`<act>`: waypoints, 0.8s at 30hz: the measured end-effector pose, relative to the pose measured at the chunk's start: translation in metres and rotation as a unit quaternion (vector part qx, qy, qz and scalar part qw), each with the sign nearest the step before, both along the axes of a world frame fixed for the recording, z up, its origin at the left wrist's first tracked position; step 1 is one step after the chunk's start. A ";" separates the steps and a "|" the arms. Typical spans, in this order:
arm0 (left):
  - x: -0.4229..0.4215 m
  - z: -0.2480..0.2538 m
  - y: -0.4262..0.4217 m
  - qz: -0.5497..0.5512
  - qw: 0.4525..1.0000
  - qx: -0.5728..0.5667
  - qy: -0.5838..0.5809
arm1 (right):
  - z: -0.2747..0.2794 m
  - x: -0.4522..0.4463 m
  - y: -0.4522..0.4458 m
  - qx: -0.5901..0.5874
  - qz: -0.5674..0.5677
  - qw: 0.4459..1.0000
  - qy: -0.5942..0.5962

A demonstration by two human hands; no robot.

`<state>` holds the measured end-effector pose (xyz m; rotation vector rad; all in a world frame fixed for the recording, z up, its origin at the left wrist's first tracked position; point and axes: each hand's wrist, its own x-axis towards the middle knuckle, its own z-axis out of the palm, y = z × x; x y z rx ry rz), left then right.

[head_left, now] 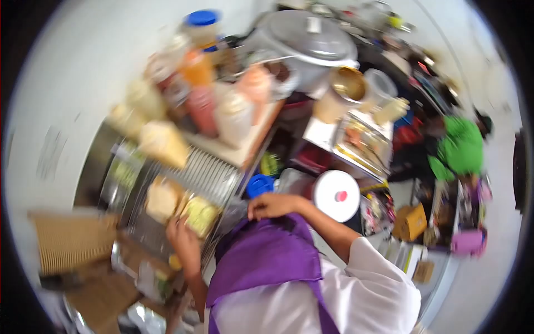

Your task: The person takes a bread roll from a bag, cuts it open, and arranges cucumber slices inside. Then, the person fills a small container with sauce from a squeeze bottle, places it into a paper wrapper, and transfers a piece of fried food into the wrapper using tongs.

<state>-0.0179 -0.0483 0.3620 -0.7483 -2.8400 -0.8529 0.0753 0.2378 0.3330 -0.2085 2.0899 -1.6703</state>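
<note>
My left hand (182,234) reaches over a metal tray (146,218), its fingertips closed at the edge of a bread slice (200,216) covered with a pale yellow-green topping. Beside that slice lies a plain piece of bread (163,199). My right hand (273,206) is in front of my purple apron (267,256) with its fingers curled down. Next to those fingertips is a greyish see-through piece of plastic (232,215). Blur hides what, if anything, the right fingers grip.
Several sauce bottles (233,119) crowd a board behind the ribbed grill (208,170). A large lidded pot (308,36) stands at the back. Right of centre are a food tray (361,142) and a white round lid (336,196). A person in green (459,147) is at far right.
</note>
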 end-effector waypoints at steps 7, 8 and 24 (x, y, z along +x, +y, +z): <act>0.036 0.020 0.050 -0.315 0.752 0.218 -0.537 | -0.050 0.177 0.050 -0.192 -0.037 0.962 -0.188; 0.037 0.001 0.059 -0.329 0.721 0.208 -0.574 | -0.045 0.188 0.075 -0.129 -0.087 0.969 -0.194; 0.115 -0.218 0.026 -0.381 0.633 -0.121 -0.663 | -0.128 0.337 0.384 0.667 -0.452 0.546 -0.230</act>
